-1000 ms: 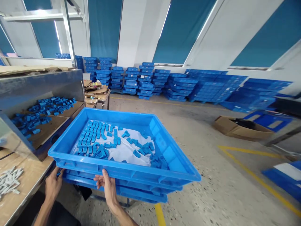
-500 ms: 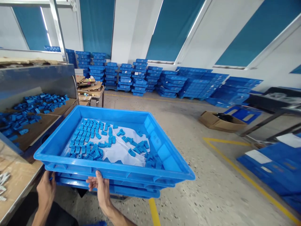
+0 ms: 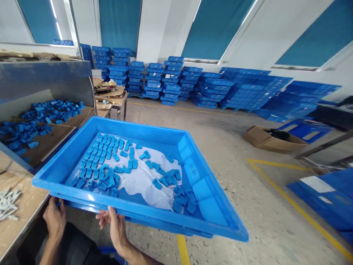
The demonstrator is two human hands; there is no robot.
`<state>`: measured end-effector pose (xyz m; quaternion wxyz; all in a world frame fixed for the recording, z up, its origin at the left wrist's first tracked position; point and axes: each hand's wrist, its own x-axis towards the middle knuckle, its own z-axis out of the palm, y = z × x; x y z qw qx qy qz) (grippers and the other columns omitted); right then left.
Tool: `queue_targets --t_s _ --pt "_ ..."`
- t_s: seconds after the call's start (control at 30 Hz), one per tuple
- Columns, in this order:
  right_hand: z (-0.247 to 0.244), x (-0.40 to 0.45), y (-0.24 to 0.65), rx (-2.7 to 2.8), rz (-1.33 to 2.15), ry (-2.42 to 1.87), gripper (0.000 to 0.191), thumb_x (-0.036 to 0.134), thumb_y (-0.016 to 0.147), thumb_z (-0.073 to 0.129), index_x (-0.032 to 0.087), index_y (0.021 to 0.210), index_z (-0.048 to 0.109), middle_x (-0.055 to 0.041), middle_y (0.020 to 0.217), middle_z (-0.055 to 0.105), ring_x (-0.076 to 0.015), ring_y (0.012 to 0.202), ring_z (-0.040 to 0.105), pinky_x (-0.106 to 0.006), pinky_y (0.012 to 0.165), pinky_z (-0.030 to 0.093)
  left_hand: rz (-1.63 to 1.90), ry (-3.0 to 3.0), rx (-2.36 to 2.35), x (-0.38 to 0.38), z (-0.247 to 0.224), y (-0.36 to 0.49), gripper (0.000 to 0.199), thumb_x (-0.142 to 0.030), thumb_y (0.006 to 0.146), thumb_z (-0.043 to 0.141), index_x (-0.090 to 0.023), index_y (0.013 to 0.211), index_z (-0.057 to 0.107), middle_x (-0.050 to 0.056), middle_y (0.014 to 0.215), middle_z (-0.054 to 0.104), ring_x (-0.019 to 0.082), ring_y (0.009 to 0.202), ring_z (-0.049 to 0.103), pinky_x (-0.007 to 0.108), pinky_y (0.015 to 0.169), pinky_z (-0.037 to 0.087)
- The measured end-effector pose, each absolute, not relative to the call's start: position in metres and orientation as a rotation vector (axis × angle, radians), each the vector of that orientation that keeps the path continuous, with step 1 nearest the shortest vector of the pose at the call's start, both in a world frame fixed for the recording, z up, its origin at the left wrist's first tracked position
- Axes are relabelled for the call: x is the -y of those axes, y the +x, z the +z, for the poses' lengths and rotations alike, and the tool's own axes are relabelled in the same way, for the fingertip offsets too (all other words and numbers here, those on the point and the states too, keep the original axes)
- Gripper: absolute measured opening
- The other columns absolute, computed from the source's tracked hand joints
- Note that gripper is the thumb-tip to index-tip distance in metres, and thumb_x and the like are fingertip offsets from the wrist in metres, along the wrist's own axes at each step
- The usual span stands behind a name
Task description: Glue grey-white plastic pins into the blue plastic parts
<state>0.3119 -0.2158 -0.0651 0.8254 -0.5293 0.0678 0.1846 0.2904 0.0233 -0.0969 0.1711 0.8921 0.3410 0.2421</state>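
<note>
A large blue plastic tray [image 3: 143, 129] tilts before me, its near edge close above my hands. Neat rows of small blue plastic parts [image 3: 102, 149] stand on its left side, and loose ones lie at right over a white sheet [image 3: 140, 184]. My left hand [image 3: 56, 219] is closed below the near left rim; a bit of blue shows between its thumb and fingers, apparently a small plastic part. Under the middle of the near rim is my right hand [image 3: 117, 226], thumb raised by the tray and fingers loosely bent, apart, with nothing seen in them.
To the left, a workbench [image 3: 24, 180] bears a heap of blue parts [image 3: 52, 110] and pale grey pieces [image 3: 9, 202]. Stacks of blue trays [image 3: 171, 81] line the far wall. A cardboard box [image 3: 273, 141] and more blue trays [image 3: 325, 198] stand at right.
The near edge of the tray appears lower and closer, and more of its inside shows. The view has shifted slightly. Both hands remain below the near rim.
</note>
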Motion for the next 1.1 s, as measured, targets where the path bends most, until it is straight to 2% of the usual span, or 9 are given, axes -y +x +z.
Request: queue_targets --t_s 0.1,0.23,0.37,0.43,0.53,0.6,0.7,0.93,1.1 --pt "-0.071 0.223 0.307 -0.069 0.380 -1.145 0.072 0.076 0.083 0.052 0.009 0.074 0.076 -0.0165 0.073 0.074 -0.0157 0.054 0.061 -0.024 0.047 0.047 0.682 2.486 -0.984 -0.019 -0.098 0.287 0.046 -0.038 0.090 0.035 -0.010 0.119 0.057 0.013 0.082 0.066 0.034 0.084 0.065 0.045 0.082 0.051" --pt "-0.097 0.231 0.299 0.170 0.563 -1.205 0.062 0.071 0.080 0.064 0.010 0.085 0.075 -0.0117 0.079 0.074 -0.0101 0.053 0.056 -0.020 0.047 0.044 0.666 2.366 -0.950 -0.013 -0.096 0.284 0.051 -0.041 0.091 0.036 -0.009 0.124 0.057 0.022 0.106 0.070 0.039 0.106 0.066 0.050 0.097 0.049" --pt "-0.141 0.222 0.298 -0.189 0.757 -1.128 0.087 0.082 0.057 0.073 0.009 0.103 0.070 -0.0128 0.079 0.074 -0.0148 0.050 0.060 -0.024 0.041 0.046 0.646 2.152 -1.007 -0.009 -0.101 0.261 0.052 -0.051 0.090 0.042 -0.013 0.122 0.059 0.023 0.123 0.068 0.040 0.118 0.063 0.053 0.105 0.045" --pt "-0.157 0.216 0.299 -0.284 0.712 -1.118 0.092 0.083 0.052 0.075 0.009 0.107 0.068 -0.0132 0.082 0.074 -0.0163 0.053 0.062 -0.026 0.042 0.047 0.603 2.016 -1.025 -0.006 -0.105 0.239 0.052 -0.056 0.088 0.046 -0.014 0.115 0.062 0.020 0.111 0.073 0.037 0.104 0.070 0.051 0.098 0.051" --pt "-0.166 0.213 0.301 -0.270 0.660 -1.140 0.084 0.080 0.055 0.076 0.010 0.102 0.070 -0.0115 0.085 0.075 -0.0144 0.053 0.060 -0.025 0.044 0.046 0.543 1.821 -0.988 0.002 -0.108 0.204 0.053 -0.063 0.085 0.049 -0.017 0.106 0.062 0.007 0.078 0.073 0.026 0.067 0.073 0.038 0.071 0.060" --pt "-0.165 0.214 0.301 -0.269 0.650 -1.150 0.077 0.076 0.058 0.078 0.010 0.098 0.072 -0.0118 0.086 0.076 -0.0143 0.055 0.060 -0.025 0.047 0.046 0.515 1.721 -0.979 0.010 -0.109 0.184 0.054 -0.067 0.083 0.052 -0.018 0.104 0.061 -0.002 0.058 0.064 0.021 0.048 0.065 0.031 0.051 0.055" --pt "-0.158 0.216 0.303 -0.279 0.656 -1.142 0.071 0.069 0.059 0.082 0.010 0.098 0.074 -0.0149 0.095 0.077 -0.0160 0.061 0.062 -0.027 0.052 0.047 0.463 1.606 -0.978 0.021 -0.112 0.161 0.054 -0.070 0.076 0.058 -0.020 0.098 0.062 -0.008 0.049 0.052 0.016 0.034 0.053 0.025 0.035 0.041" --pt "-0.140 0.218 0.322 -0.278 0.626 -1.185 0.067 0.063 0.058 0.085 0.010 0.098 0.075 -0.0175 0.104 0.076 -0.0153 0.063 0.060 -0.027 0.056 0.049 0.472 1.399 -1.027 0.029 -0.133 0.129 0.052 -0.072 0.074 0.060 -0.021 0.084 0.061 -0.010 0.049 0.044 0.009 0.029 0.040 0.021 0.035 0.027" --pt "-0.147 0.213 0.330 -0.199 0.665 -1.370 0.070 0.074 0.054 0.080 0.013 0.087 0.076 -0.0139 0.079 0.075 -0.0165 0.054 0.058 -0.027 0.047 0.044 0.521 1.275 -1.035 0.031 -0.144 0.126 0.055 -0.077 0.065 0.064 -0.023 0.075 0.061 -0.012 0.042 0.031 0.009 0.027 0.030 0.023 0.035 0.020"
